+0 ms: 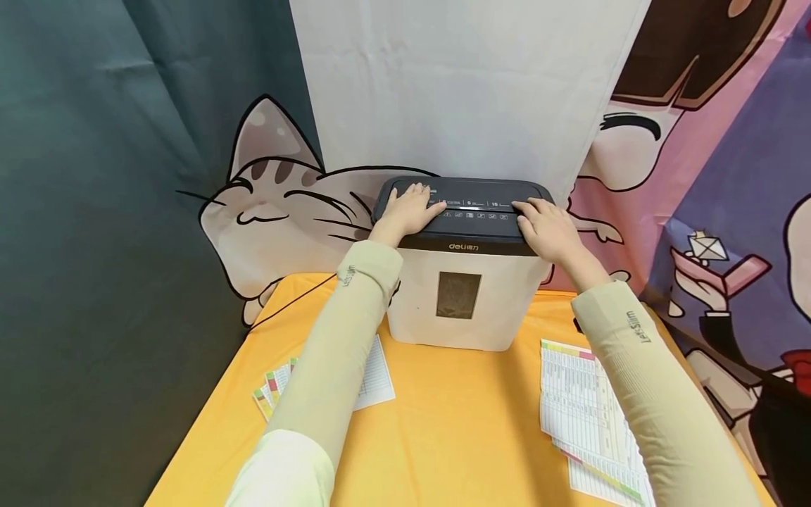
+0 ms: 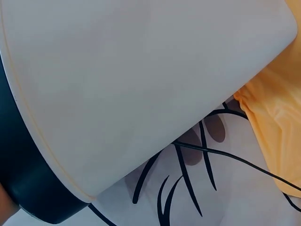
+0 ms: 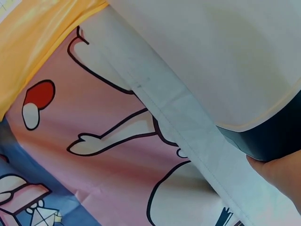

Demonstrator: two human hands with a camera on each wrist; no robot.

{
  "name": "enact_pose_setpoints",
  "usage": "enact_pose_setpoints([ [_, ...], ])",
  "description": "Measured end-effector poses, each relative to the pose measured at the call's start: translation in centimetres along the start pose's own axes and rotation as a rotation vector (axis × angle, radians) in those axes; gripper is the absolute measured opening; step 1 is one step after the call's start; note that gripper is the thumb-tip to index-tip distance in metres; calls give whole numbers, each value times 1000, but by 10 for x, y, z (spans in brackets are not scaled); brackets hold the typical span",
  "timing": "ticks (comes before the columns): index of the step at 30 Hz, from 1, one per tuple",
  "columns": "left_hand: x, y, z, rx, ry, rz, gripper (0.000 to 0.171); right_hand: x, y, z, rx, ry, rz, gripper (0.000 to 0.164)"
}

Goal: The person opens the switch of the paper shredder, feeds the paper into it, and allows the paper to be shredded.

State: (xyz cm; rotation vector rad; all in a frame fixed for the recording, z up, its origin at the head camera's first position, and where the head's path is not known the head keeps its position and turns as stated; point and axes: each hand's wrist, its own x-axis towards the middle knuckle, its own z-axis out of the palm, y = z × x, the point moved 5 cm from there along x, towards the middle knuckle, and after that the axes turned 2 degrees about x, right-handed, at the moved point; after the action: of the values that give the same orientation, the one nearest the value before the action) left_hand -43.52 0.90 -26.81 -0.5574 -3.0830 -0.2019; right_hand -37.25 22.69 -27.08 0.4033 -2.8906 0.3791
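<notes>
A paper shredder (image 1: 412, 303) with a white body, a small dark window and a black top (image 1: 484, 227) stands upright at the back of the table. My left hand (image 1: 407, 213) rests on the left part of the top, fingers spread. On the right part of the top lies my right hand (image 1: 548, 229), its fingers fairly straight. The left wrist view shows the shredder's white side (image 2: 117, 84) and black rim (image 2: 33, 155). In the right wrist view, part of my right hand (image 3: 277, 176) touches the black rim (image 3: 273, 134).
Printed sheets (image 1: 376, 377) lie left on the yellow tablecloth (image 1: 443, 422), partly behind my left sleeve. More printed sheets (image 1: 576, 401) overlap at the right, partly under my right forearm. A black cord (image 1: 291, 301) runs left from behind the shredder. Cartoon-printed fabric (image 1: 285, 204) hangs behind.
</notes>
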Motion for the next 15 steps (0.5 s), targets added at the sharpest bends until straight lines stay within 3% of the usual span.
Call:
enact_pose_setpoints([
  [15, -2, 4, 0, -1, 56, -72, 73, 0, 0, -1, 0, 6, 2, 45],
])
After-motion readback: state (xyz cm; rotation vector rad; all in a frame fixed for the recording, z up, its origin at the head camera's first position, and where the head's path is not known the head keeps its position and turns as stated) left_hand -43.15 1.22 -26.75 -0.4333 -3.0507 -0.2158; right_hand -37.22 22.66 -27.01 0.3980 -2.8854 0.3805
